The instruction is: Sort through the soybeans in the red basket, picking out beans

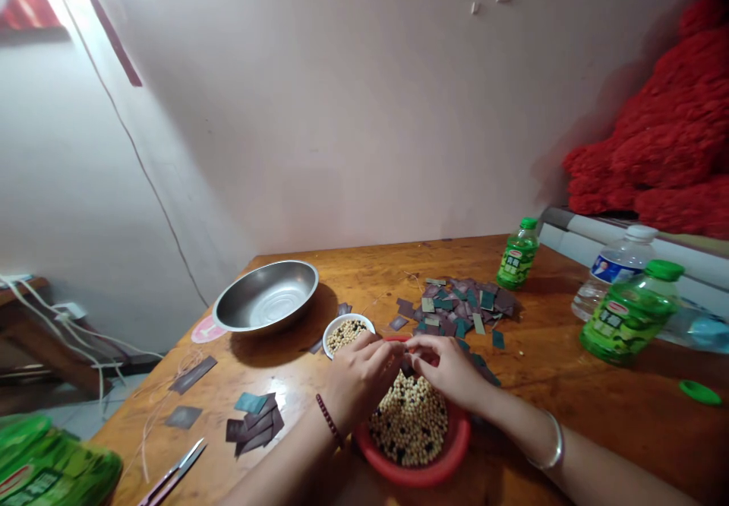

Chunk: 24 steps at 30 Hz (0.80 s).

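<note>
My left hand [364,369] and my right hand [447,365] meet above a red bowl [418,479]. Fingers of both are pinched together at the bowl's far side, around a small dark item that is mostly hidden. Pale yellow beads [413,422], mixed with some black ones, fill much of the bowl. Just beyond my left hand stands a small white bowl [326,343] holding similar beads. A heap of dark and green rectangular pieces [456,305] lies past my right hand. More such pieces [256,424] are stacked left of my left forearm.
A steel basin [267,293] sits at the back left. Thread snips [174,475] lie at the front left. Green bottles [518,255] and a clear bottle [612,267] stand on the right, near a loose green cap [700,392]. Red yarn-like material [661,126] is piled behind them.
</note>
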Tool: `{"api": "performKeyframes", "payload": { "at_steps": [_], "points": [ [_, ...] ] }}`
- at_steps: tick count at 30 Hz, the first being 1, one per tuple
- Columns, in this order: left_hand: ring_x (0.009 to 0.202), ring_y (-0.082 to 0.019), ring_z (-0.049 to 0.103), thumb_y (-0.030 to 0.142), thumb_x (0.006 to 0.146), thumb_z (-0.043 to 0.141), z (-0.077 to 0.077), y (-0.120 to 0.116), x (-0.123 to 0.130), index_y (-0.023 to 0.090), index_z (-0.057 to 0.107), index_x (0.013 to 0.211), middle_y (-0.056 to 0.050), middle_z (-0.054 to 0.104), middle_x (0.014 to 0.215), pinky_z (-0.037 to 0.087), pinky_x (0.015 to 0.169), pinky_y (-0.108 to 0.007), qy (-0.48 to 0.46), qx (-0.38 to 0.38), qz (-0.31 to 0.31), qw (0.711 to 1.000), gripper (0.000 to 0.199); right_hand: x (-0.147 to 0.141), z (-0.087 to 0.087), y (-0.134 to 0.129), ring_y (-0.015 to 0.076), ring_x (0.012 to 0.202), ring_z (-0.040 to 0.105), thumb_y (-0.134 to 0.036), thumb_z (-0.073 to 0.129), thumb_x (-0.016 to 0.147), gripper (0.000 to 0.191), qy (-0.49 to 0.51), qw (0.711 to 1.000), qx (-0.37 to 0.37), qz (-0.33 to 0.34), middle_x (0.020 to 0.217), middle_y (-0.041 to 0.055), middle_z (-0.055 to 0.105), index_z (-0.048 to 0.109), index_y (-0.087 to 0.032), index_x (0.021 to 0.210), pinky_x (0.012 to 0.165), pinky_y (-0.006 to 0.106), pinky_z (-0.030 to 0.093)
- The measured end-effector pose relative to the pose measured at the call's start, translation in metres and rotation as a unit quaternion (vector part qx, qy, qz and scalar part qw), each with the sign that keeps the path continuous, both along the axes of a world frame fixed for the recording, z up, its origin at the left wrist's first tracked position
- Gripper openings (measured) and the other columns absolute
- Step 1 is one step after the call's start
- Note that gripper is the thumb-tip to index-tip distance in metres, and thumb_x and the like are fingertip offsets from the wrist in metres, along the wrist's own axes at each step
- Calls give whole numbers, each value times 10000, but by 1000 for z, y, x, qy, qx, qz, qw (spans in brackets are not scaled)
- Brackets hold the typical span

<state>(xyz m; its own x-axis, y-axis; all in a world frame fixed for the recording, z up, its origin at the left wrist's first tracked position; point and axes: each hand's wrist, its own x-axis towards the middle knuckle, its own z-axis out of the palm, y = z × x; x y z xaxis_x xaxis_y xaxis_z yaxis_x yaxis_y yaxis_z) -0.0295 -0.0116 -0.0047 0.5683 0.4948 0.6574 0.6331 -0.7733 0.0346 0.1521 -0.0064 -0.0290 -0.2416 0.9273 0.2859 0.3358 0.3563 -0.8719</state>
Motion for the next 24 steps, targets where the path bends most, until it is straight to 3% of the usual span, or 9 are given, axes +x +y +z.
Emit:
{"api": "performKeyframes", "payload": {
  "at_steps": [12, 19, 24],
  "points": [
    [708, -120, 497, 199, 842, 517, -2, 3, -1, 217, 560, 926, 32, 646, 788, 399, 629, -236, 23, 7, -7, 1000, 97, 2, -6, 2, 166, 657, 650, -242, 539, 779, 222, 13, 1000, -15, 4, 780, 63, 699, 661, -144, 936, 600, 265, 515],
    [722, -125, 493, 138, 853, 476, -1, 3, -5, 217, 531, 1104, 10, 645, 814, 407, 631, -240, 44, 37, -6, 998, 268, 3, -7, -1, 166, 669, 644, -258, 539, 791, 217, -28, 999, 17, -26, 768, 49, 699, 673, -185, 946, 595, 261, 501],
    [720, -124, 491, 170, 868, 450, 0, 2, -3, 229, 559, 1028, 10, 639, 823, 410, 630, -246, 83, 39, -8, 996, 203, 5, -8, 0, 178, 759, 657, -250, 552, 780, 208, 19, 999, -16, -30, 872, 68, 697, 657, -168, 939, 663, 275, 522]
  ]
}}
